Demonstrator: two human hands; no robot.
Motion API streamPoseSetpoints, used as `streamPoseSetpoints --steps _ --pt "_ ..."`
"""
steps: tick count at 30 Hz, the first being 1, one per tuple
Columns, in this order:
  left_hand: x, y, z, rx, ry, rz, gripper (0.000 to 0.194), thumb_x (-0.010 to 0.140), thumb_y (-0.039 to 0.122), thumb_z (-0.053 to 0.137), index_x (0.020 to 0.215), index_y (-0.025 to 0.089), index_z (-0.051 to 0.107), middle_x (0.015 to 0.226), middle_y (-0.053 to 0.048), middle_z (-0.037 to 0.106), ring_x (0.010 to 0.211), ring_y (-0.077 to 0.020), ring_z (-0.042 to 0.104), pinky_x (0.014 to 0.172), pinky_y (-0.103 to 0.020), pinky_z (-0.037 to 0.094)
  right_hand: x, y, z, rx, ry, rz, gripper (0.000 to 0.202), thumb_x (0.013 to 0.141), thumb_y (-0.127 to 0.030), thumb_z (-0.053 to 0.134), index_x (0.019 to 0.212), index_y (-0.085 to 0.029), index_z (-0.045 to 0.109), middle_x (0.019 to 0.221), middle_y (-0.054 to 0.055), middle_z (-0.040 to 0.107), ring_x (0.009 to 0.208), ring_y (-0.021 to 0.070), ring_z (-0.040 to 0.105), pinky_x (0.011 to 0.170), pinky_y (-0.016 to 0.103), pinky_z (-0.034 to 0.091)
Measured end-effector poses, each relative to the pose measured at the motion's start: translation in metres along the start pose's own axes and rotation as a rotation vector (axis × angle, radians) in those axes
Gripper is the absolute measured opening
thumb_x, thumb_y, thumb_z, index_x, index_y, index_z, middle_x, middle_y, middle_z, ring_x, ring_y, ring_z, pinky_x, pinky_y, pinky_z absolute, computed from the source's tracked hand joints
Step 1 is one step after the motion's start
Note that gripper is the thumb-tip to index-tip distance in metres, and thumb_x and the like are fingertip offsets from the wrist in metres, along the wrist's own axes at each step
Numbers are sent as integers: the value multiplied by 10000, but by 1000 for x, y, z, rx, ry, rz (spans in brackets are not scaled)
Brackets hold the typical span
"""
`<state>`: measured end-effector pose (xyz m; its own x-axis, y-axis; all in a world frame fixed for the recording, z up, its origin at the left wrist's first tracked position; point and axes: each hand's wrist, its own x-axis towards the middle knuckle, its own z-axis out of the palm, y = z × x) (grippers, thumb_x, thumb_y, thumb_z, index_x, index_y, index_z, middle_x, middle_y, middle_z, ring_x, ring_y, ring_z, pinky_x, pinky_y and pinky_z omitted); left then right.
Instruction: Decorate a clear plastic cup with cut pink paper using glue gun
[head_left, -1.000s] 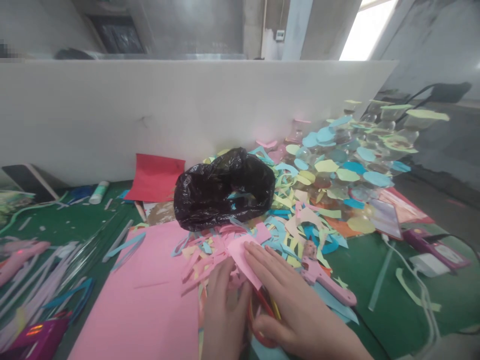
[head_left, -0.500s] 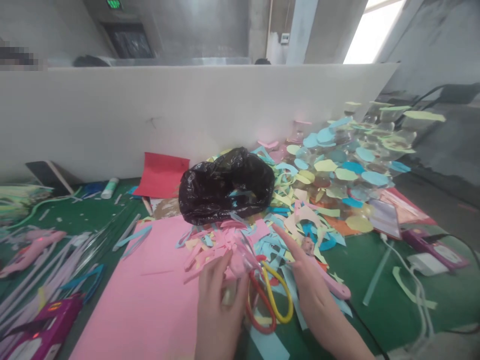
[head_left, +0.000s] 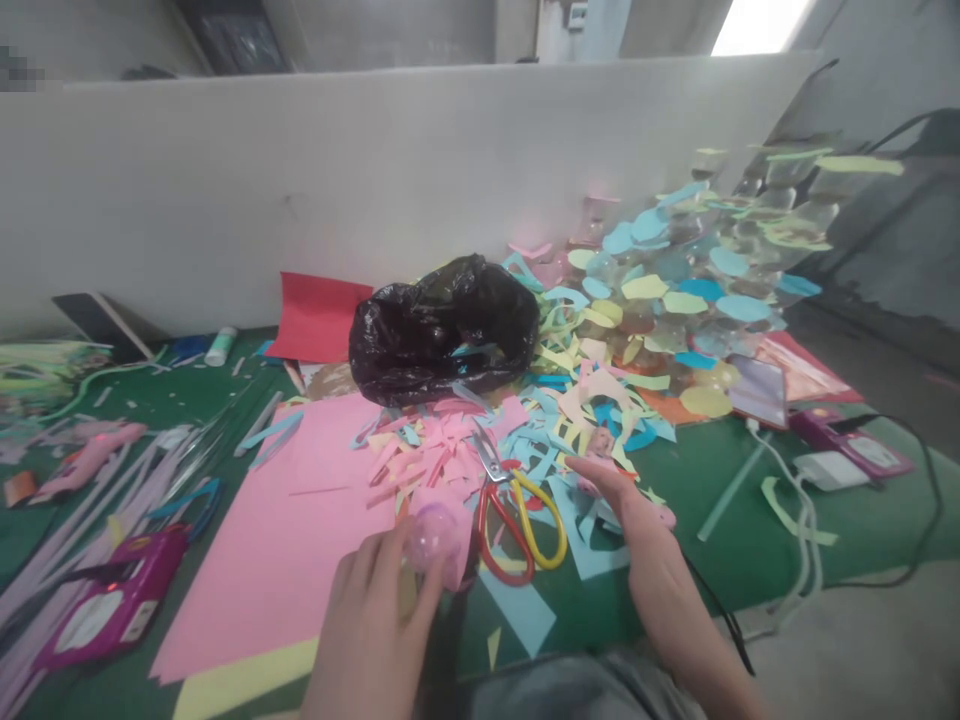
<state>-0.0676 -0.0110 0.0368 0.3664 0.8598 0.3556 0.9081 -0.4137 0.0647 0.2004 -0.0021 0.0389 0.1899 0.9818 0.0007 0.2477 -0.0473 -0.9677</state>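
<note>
My left hand (head_left: pixel 382 590) has its fingers and thumb around a small clear rounded plastic piece (head_left: pixel 431 530), with pink paper (head_left: pixel 456 560) against it. Just right of it, scissors (head_left: pixel 491 465) with one red and one yellow handle lie on paper scraps, blades partly apart. My right hand (head_left: pixel 637 510), fingers stretched out, is over a pink tool (head_left: pixel 666 516) that looks like a glue gun with a black cable. The hand mostly hides this tool, and I see no grip on it.
A black plastic bag (head_left: pixel 442 345) stands open behind the scraps. Pink sheets (head_left: pixel 292 530) lie to the left. Clear plastic pieces topped with paper discs (head_left: pixel 742 307) pile up at right, near a phone (head_left: pixel 757 390) on a cable. Another pink glue gun (head_left: pixel 90 460) lies at left.
My left hand has drawn back and left, away from the scissors, with the plastic piece. My right hand has come over the pink tool. The camera has tilted down.
</note>
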Motion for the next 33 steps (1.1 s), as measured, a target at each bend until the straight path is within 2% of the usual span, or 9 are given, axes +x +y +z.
streamPoseSetpoints --steps 3,6,11,16,20,22,26,33 --pt "-11 9 -2 99 -71 3 550 778 11 382 1091 286 741 1262 -119 639 979 -323 587 785 -454 500 -8 7 -4 41 24 15 536 1016 -562 273 1283 -237 606 1399 85 584 1356 246 474 1181 472 312" --pt "-14 15 1 136 -168 -48 596 803 -21 357 1156 303 711 1246 -89 645 947 -286 585 768 -407 491 -15 4 -10 16 24 12 510 1017 -556 294 1269 -257 620 1398 62 589 1365 243 461 1180 449 313" --pt "-1 20 16 81 -319 -108 422 897 92 420 1127 292 711 1187 -72 668 910 -254 585 735 -356 481 -22 -14 -25 -75 27 -102 389 1003 -526 384 1179 -311 656 1333 7 639 1338 228 488 1168 403 317" --pt "5 37 25 137 -256 -222 374 947 145 406 1126 254 715 1141 -100 658 933 -265 569 775 -375 470 -28 -26 -35 -107 61 -179 357 998 -488 411 1128 -289 678 1290 23 660 1278 234 540 1103 391 384" --pt "6 52 16 155 -199 -374 392 980 330 422 1290 220 636 1010 -125 642 889 -277 548 775 -374 472 -39 -35 -38 -122 83 -257 335 989 -483 440 1096 -278 681 1249 32 675 1229 233 577 1038 377 434" --pt "8 55 11 163 -203 -382 426 986 388 410 1316 219 620 1014 -127 635 914 -290 535 790 -374 465 -46 -41 -40 -139 102 -330 321 991 -469 443 1088 -272 677 1247 35 671 1217 228 582 1014 367 449" --pt "12 56 3 165 -232 -385 398 981 402 426 1257 243 665 1107 -123 629 968 -298 528 769 -349 462 -56 -53 -41 -146 126 -507 280 1000 -414 440 1063 -254 661 1275 43 649 1247 213 550 1050 371 424" --pt "13 60 2 201 -253 -401 393 990 398 409 1253 251 662 1119 -124 640 990 -293 557 718 -332 464 -52 -51 -44 -169 152 -550 251 998 -391 451 1027 -259 663 1298 56 629 1289 231 514 1081 431 403"
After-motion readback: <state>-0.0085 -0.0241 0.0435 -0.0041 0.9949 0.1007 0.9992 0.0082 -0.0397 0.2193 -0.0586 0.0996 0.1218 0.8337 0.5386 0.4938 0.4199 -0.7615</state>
